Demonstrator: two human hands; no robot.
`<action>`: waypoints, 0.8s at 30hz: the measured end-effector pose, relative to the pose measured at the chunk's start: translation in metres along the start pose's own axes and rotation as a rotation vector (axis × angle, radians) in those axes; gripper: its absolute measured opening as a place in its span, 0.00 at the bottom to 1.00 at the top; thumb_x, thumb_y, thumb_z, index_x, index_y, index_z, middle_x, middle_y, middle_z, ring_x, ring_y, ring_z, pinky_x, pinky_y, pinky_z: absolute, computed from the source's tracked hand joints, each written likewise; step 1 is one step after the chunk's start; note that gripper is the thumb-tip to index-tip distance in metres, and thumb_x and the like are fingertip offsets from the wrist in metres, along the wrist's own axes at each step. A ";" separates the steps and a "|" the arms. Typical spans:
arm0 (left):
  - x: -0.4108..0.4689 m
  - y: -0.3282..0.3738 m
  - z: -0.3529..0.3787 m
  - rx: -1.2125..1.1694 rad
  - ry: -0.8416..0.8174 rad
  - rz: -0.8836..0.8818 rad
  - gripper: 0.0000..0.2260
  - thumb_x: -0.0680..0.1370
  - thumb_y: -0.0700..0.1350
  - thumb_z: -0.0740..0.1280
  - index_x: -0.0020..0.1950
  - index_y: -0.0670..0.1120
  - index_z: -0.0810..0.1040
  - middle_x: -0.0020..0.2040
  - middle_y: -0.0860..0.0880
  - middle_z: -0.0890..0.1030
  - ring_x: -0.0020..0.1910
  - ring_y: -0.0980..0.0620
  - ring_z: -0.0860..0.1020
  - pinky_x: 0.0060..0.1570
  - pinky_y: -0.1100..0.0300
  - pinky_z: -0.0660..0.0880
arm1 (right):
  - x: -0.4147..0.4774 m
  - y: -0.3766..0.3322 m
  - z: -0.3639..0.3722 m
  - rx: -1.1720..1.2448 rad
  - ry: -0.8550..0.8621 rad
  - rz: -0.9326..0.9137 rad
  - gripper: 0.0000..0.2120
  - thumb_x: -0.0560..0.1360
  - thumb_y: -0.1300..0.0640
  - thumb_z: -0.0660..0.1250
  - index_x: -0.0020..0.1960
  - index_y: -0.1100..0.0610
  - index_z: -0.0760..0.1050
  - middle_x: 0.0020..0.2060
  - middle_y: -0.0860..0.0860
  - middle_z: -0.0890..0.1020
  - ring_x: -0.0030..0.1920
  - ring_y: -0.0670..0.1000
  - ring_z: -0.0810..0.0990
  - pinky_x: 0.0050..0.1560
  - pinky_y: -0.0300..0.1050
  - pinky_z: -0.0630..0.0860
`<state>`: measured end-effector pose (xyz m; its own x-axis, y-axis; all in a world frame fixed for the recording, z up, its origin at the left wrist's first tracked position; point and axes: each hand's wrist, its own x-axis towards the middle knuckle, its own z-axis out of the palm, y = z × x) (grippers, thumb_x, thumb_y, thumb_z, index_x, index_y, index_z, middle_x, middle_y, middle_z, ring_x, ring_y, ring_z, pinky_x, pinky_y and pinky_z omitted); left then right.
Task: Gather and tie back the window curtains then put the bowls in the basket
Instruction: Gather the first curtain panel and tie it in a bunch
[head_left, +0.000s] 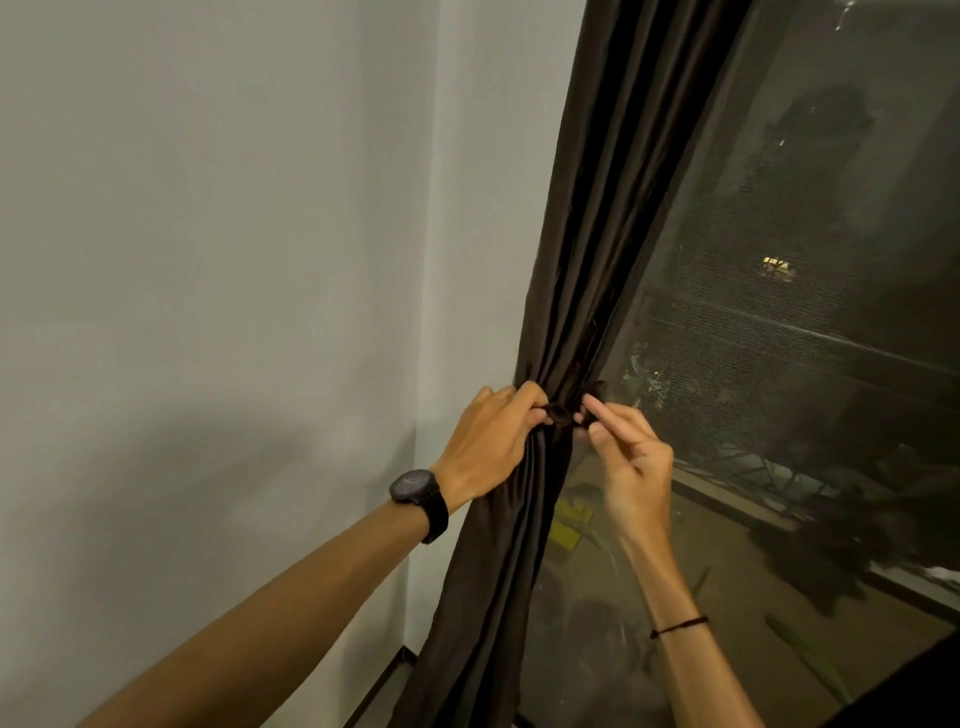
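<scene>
Your 2 forearms come up from the bottom of the frame, nearest the lens: a dark watch (415, 486) on your left wrist, a thin dark cord (679, 625) around your right. Both reach up to the dark brown curtain (587, 270), which is bunched into tight vertical folds at the left edge of the window (810, 312), right beside the pale grey wall (234, 260). Your left hand (488, 441) is curled in from the wall side, its grip clamped on the dark tie-back (560, 413) where it crosses the pinched waist of the fabric. Your right hand (631, 457) comes in from the glass side, thumb and forefinger pinched together on the other end of that tie, the remaining fingers loosely folded. The 2 hands sit close, nearly touching, with the knot area between them. Below the tie the curtain fans out and hangs down toward the floor. The window shows night outside, a few small lights and faint reflections in the pane. No bowls or basket are in view here.
</scene>
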<state>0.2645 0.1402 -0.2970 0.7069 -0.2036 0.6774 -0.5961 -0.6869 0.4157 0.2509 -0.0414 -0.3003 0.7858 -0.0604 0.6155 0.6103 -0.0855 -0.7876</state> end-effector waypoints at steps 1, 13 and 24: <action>0.002 0.001 0.001 -0.045 -0.019 -0.028 0.06 0.86 0.43 0.57 0.53 0.46 0.73 0.41 0.49 0.79 0.39 0.45 0.74 0.48 0.45 0.71 | -0.002 -0.001 0.002 -0.124 -0.023 -0.079 0.13 0.79 0.66 0.67 0.62 0.59 0.81 0.52 0.49 0.82 0.46 0.49 0.84 0.51 0.40 0.81; 0.005 0.015 0.001 -0.706 -0.203 -0.212 0.01 0.82 0.35 0.67 0.52 0.40 0.77 0.41 0.46 0.85 0.45 0.49 0.84 0.59 0.50 0.79 | 0.010 -0.011 -0.005 -0.400 -0.004 -0.194 0.09 0.74 0.69 0.74 0.53 0.61 0.85 0.45 0.48 0.87 0.44 0.43 0.86 0.47 0.44 0.85; 0.008 0.018 -0.005 -0.767 -0.301 -0.276 0.15 0.80 0.34 0.70 0.55 0.46 0.66 0.46 0.33 0.84 0.46 0.35 0.83 0.58 0.44 0.79 | 0.005 -0.013 -0.014 -0.288 -0.201 -0.275 0.14 0.71 0.69 0.75 0.55 0.57 0.85 0.46 0.49 0.88 0.47 0.47 0.84 0.49 0.41 0.81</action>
<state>0.2574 0.1291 -0.2811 0.8703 -0.3494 0.3472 -0.4035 -0.1015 0.9093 0.2455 -0.0547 -0.2860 0.6194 0.1956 0.7603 0.7689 -0.3466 -0.5372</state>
